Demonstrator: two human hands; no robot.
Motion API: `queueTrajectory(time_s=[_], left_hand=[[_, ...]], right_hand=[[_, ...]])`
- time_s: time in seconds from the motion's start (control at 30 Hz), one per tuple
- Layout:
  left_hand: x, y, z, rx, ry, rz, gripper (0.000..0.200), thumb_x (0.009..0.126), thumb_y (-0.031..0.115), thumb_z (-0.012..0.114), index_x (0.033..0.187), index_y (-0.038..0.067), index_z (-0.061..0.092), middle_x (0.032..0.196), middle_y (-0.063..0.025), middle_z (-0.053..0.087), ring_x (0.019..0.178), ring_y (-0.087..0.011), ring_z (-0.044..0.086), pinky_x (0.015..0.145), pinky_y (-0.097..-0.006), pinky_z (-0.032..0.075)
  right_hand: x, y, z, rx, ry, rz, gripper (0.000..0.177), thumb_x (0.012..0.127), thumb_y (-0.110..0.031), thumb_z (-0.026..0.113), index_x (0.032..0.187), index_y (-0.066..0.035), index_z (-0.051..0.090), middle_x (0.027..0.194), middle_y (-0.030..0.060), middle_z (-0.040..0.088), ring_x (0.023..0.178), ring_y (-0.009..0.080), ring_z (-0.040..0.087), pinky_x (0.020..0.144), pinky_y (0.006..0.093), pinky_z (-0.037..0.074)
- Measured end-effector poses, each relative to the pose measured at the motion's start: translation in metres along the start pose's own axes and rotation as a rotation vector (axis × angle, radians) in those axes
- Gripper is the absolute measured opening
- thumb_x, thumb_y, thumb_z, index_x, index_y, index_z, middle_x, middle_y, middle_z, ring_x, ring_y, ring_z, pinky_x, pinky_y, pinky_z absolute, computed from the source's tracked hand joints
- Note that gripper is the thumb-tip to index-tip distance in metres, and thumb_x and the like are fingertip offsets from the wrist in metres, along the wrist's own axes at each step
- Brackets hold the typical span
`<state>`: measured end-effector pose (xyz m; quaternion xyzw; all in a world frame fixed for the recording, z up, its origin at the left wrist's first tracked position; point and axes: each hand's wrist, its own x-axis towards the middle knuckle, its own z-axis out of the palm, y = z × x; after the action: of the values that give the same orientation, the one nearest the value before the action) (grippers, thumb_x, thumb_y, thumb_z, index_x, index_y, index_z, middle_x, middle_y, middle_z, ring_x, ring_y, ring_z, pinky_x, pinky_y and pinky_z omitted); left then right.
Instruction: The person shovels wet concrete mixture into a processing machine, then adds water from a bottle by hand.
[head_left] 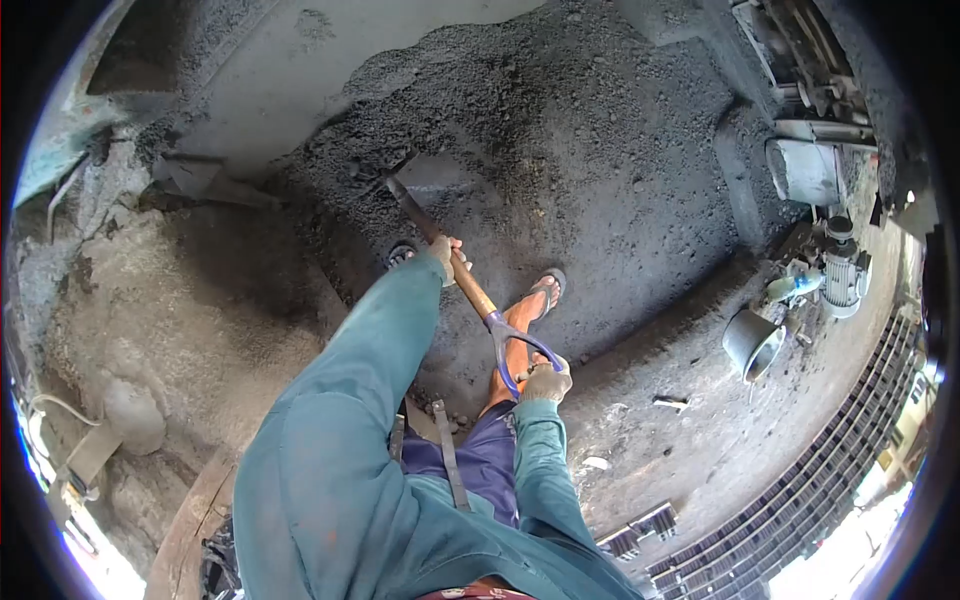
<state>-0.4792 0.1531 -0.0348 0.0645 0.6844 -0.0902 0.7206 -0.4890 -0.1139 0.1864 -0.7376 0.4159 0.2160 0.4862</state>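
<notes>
I hold a shovel (478, 294) slantwise in front of me, its wooden shaft ending in a purple D-shaped handle. My left hand (447, 258), in a pale work glove, is wrapped round the middle of the shaft. At the near end, my gloved right hand (547, 381) is closed on the handle's grip. The shovel's far end reaches into dark, gravelly material (540, 110) spread over the floor; its blade is hard to make out there. My sandalled right foot (548, 292) stands beside the shaft, and the other sandal (401, 252) shows behind my left hand.
On the right, beyond a low ledge (650, 325), are a metal bucket (753, 345) and an electric motor (843, 282). A pale cylinder (805, 171) sits above them. Rows of dark blocks (790, 500) lie at lower right. Rough brown ground (150, 290) rises on the left.
</notes>
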Motion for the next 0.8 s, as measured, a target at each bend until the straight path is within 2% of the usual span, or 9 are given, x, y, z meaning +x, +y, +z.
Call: queueTrajectory(time_s=[0.2,0.23,0.33,0.47,0.57,0.67,0.7,0.77,0.8], left_hand=[[-0.039,-0.064,-0.015,-0.010,0.105,0.108,0.005,0.089,0.013,0.058,0.088,0.014,0.053,0.064,-0.0017,0.047,0.050,-0.0195,0.049,0.058,-0.0498,0.053],[-0.048,-0.073,-0.015,0.022,0.125,0.106,0.005,0.093,0.017,0.054,0.087,0.015,0.053,0.063,-0.0002,0.045,0.051,-0.0191,0.048,0.061,-0.0492,0.053],[-0.090,-0.107,-0.009,0.001,0.146,0.144,0.014,0.096,0.024,0.049,0.084,0.018,0.053,0.063,0.0011,0.043,0.050,-0.0194,0.046,0.063,-0.0479,0.050],[-0.144,-0.157,0.005,0.024,-0.005,0.133,0.027,0.099,0.035,0.048,0.077,0.020,0.051,0.061,0.0017,0.043,0.049,-0.0205,0.041,0.059,-0.0460,0.044],[-0.210,-0.209,0.047,0.085,0.050,0.196,0.024,0.097,0.032,0.050,0.076,0.021,0.050,0.059,0.0019,0.043,0.048,-0.0206,0.040,0.057,-0.0479,0.044],[-0.219,-0.251,0.067,0.178,0.033,0.101,0.019,0.095,0.025,0.049,0.076,0.021,0.050,0.059,0.0020,0.043,0.048,-0.0208,0.041,0.054,-0.0495,0.043],[-0.242,-0.264,0.086,0.207,0.030,0.104,0.018,0.094,0.026,0.048,0.077,0.021,0.050,0.059,0.0003,0.043,0.049,-0.0222,0.042,0.054,-0.0491,0.043],[-0.280,-0.287,0.119,0.288,0.033,0.096,0.016,0.094,0.028,0.047,0.080,0.021,0.051,0.060,-0.0014,0.042,0.049,-0.0233,0.043,0.053,-0.0487,0.043],[-0.286,-0.293,0.133,0.342,0.050,0.082,0.015,0.095,0.028,0.048,0.081,0.021,0.051,0.060,-0.0015,0.042,0.049,-0.0229,0.043,0.054,-0.0488,0.043]], right_hand=[[0.021,0.060,-0.067,0.223,-0.051,0.072,0.014,0.082,0.006,0.064,0.096,0.003,0.061,0.077,0.0094,0.064,0.048,0.0199,0.059,0.040,0.0337,0.052],[0.022,0.060,-0.081,0.245,-0.054,0.082,0.011,0.082,0.004,0.065,0.092,0.000,0.062,0.064,0.0048,0.054,0.047,0.0172,0.051,0.039,0.0342,0.049],[0.026,0.060,-0.135,0.249,-0.155,0.269,0.010,0.082,0.002,0.065,0.090,0.000,0.061,0.063,0.0056,0.053,0.045,0.0187,0.050,0.038,0.0362,0.049],[0.028,0.075,-0.220,0.393,-0.155,0.190,0.012,0.089,0.002,0.055,0.100,0.000,0.057,0.071,0.0103,0.060,0.046,0.0225,0.052,0.041,0.0425,0.050],[0.003,0.045,-0.294,0.672,-0.153,0.406,0.021,0.085,0.003,0.065,0.104,-0.002,0.057,0.073,0.0105,0.062,0.047,0.0211,0.054,0.042,0.0412,0.051],[-0.031,0.028,-0.351,0.562,-0.081,0.329,0.015,0.085,0.001,0.060,0.098,-0.005,0.056,0.065,0.0084,0.055,0.044,0.0230,0.048,0.040,0.0444,0.046],[-0.017,0.082,-0.363,0.706,-0.137,0.326,0.015,0.084,-0.001,0.060,0.098,-0.006,0.056,0.063,0.0091,0.054,0.043,0.0246,0.049,0.040,0.0464,0.046],[-0.052,0.069,-0.377,0.756,0.026,0.278,0.008,0.082,-0.003,0.058,0.090,-0.002,0.057,0.057,0.0107,0.049,0.041,0.0286,0.050,0.040,0.0500,0.048],[-0.048,0.103,-0.379,0.908,-0.047,0.305,0.011,0.079,-0.003,0.071,0.080,-0.002,0.060,0.053,0.0096,0.053,0.041,0.0274,0.052,0.041,0.0495,0.049]])
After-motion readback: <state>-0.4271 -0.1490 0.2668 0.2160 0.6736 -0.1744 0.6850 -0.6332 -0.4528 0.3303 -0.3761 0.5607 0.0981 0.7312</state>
